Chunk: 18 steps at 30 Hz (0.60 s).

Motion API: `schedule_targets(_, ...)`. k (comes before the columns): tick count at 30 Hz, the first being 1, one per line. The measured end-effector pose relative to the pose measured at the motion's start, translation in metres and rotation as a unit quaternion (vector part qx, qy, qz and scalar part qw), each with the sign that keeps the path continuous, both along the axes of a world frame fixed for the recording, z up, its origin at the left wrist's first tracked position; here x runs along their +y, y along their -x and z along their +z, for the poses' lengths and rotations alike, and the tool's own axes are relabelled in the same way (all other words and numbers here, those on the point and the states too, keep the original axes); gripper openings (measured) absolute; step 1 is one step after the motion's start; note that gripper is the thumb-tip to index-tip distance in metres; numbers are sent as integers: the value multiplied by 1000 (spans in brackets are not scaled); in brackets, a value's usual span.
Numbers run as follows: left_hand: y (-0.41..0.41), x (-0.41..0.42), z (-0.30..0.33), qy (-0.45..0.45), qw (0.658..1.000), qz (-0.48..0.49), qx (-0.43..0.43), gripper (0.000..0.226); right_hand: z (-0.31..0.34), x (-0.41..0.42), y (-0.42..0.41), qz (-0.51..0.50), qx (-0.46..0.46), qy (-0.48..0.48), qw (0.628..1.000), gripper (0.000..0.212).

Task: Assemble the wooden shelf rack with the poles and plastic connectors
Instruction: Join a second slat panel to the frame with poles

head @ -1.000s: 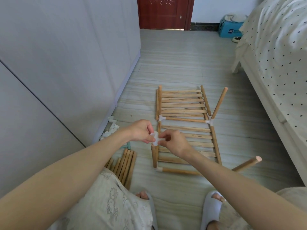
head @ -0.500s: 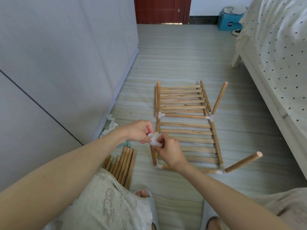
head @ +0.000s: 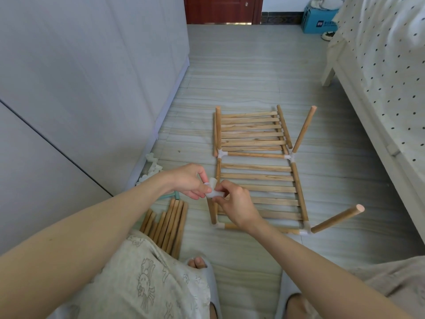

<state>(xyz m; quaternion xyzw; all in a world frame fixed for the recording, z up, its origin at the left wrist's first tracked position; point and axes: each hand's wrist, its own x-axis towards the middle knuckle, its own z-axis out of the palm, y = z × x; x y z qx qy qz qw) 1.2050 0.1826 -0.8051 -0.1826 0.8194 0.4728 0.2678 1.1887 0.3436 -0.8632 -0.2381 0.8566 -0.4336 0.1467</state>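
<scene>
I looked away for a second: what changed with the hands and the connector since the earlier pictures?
Little. Both hands, left hand and right hand, kept their grip on the white connector, turning it slightly over the rack's near-left pole. Nothing was let go. The rack and the spare poles stayed put.

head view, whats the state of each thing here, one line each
left hand: pinching the white plastic connector
right hand: pinching the same connector
white plastic connector: held off the floor, on no pole
shelf rack: flat on the floor, partly built, two poles sticking up
loose poles: bundled on the floor
spare connectors: piled by the wall
door: closed
</scene>
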Motion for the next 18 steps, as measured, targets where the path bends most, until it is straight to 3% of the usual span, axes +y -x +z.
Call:
schedule_targets(13, -5, -5, -8, -146, 981, 110, -58, 18, -4, 1, 9, 12, -9, -5, 1000, 19)
schedule_targets(18, -5, -11, -12, -201, 967, 105, -113, 42, -8, 0, 9, 23, 11, 0, 1000, 19)
